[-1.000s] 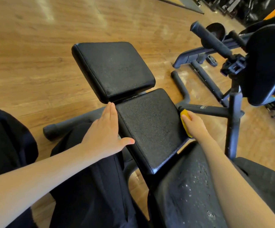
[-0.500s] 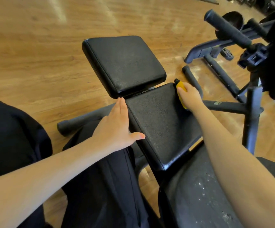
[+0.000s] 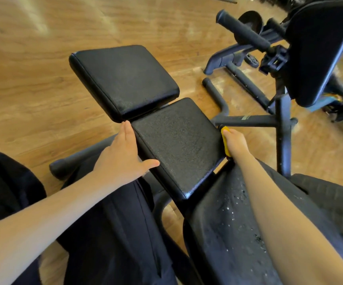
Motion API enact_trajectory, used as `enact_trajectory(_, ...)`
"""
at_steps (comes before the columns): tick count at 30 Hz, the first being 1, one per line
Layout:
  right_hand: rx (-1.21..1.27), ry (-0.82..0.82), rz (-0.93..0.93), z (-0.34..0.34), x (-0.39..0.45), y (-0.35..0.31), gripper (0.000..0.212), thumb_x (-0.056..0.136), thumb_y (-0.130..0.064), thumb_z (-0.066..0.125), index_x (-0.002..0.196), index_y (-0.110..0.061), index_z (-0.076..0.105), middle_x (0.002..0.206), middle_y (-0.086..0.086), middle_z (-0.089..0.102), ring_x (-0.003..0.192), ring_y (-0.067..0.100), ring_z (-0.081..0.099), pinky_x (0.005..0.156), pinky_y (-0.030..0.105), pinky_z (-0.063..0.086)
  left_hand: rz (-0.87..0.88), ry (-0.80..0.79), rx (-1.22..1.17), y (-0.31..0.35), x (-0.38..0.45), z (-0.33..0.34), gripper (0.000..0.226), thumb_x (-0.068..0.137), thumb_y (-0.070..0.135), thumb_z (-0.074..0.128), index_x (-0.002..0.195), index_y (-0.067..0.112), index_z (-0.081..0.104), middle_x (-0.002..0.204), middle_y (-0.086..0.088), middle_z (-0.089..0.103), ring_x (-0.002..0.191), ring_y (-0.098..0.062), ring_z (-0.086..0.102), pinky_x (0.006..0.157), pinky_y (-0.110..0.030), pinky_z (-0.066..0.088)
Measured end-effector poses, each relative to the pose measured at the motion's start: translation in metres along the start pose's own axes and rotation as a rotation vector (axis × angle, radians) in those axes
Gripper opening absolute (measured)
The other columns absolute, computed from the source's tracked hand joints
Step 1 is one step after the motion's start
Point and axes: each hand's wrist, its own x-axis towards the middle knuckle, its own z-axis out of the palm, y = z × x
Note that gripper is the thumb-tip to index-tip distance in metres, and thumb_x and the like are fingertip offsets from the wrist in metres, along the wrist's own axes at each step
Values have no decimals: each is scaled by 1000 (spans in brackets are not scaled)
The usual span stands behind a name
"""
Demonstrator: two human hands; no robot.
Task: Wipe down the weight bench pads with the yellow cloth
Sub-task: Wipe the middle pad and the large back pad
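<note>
Head view, looking down along a black weight bench on a wooden floor (image 3: 33, 83). Landmark: the middle pad (image 3: 176, 145), textured black, lying between two others.

Beyond the middle pad, on its far end and nearly touching it, sits the end pad (image 3: 123, 79), smoother and set slightly higher. On the near end of the middle pad lies a third pad (image 3: 228, 233), its face speckled with pale flecks or droplets.

Left hand (image 3: 121, 159): flat against the left edge of the middle pad, fingers straight and together, pointing toward the end pad; thumb spread out across the pad's top surface. It holds nothing.

Right hand (image 3: 236, 144): at the right edge of the middle pad, pressing the yellow cloth (image 3: 225, 144) against that side. Only a narrow yellow strip shows between the hand and the pad edge; the fingers are on the far side of the hand, so how they grip the cloth cannot be told.

The hands are well apart, one on each side of the middle pad.

Right of the middle pad: a dark metal frame (image 3: 281, 128) with an upright post and crossbar, and farther right a large tilted black cushion (image 3: 318, 48). Left of the middle pad, below the left forearm, dark trousers (image 3: 115, 233).
</note>
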Motion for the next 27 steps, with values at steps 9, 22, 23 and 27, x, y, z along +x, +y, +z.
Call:
enact_trajectory(9, 112, 328, 18, 32, -41, 7, 32, 98, -19, 28, 114, -1, 50, 117, 18, 54, 106, 34, 50, 80, 37, 37, 31, -4, -17, 0, 1, 0, 118, 76, 64, 57, 145, 0, -15, 157, -14, -12, 145, -25, 0, 114, -38, 20)
enact_trajectory(22, 104, 187, 60, 69, -140, -3, 55, 99, -22, 31, 146, -7, 7, 155, 6, 6, 142, 22, 10, 114, 32, 15, 20, -8, -11, 5, -1, -5, 120, 75, 63, 60, 145, 1, -14, 157, -16, -8, 144, -30, 12, 110, -42, 29)
enact_trajectory(23, 98, 175, 57, 71, -147, -5, 56, 99, -22, 32, 145, -6, 6, 155, 7, 5, 142, 22, 8, 115, 31, 13, 18, -6, -6, 6, -1, -5, 120, 75, 63, 60, 145, 1, -14, 157, -15, -8, 144, -30, 13, 109, -41, 30)
enact_trajectory(27, 1, 134, 15, 84, -173, -9, 62, 98, -23, 37, 145, -2, 3, 155, 13, 1, 143, 23, 1, 118, 32, 5, 15, 16, 4, 5, -2, -3, 121, 73, 64, 60, 146, 1, -13, 157, -15, -7, 144, -29, 14, 110, -42, 32)
